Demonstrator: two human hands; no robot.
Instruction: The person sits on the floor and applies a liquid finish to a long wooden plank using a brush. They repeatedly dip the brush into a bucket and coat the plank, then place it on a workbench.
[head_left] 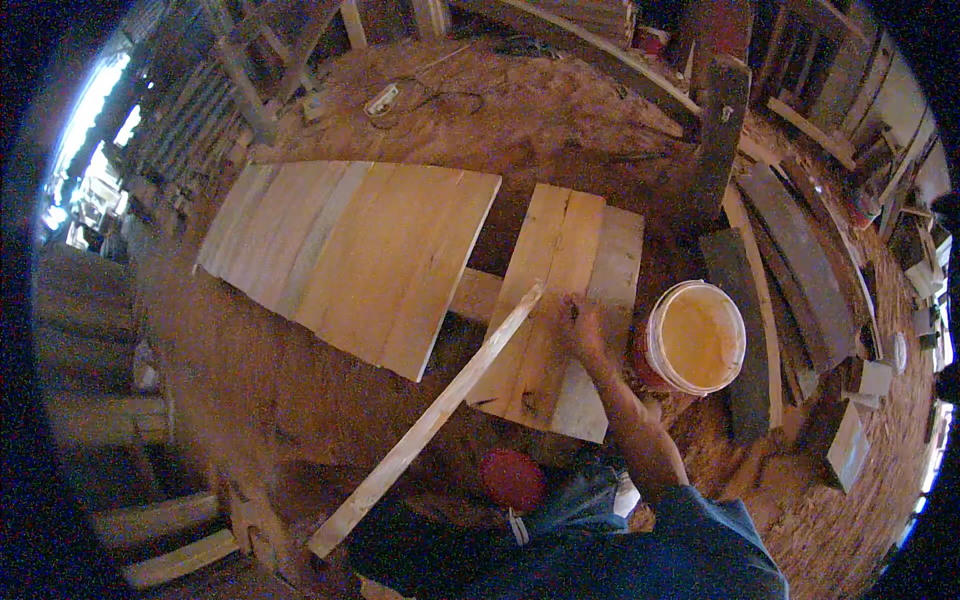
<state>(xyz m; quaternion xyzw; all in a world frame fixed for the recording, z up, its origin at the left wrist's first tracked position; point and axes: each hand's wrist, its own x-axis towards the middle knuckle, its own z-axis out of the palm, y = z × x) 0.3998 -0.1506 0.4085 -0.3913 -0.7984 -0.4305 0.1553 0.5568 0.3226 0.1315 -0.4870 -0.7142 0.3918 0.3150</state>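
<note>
My right hand (577, 322) is low over a panel of several planks (545, 350), its fingers dim and blurred. Whether they hold anything is unclear. Beside those fingers lies the upper end of a long pale wooden strip (430, 420), which slants down to the lower left across the panel's near left corner. My left hand does not show; only dark blue sleeve cloth is seen near the strip's lower end. A white bucket (740, 345) of yellowish-tan contents stands to the right of my right forearm.
A larger panel of joined planks (370, 250) lies at left, with a short wood piece (477, 295) between the panels. A red round object (513, 477) is near my legs. A wooden post (722, 140) rises behind the bucket; long dark boards (800, 260) lie at right. A white power strip (382, 99) with cord rests farther back.
</note>
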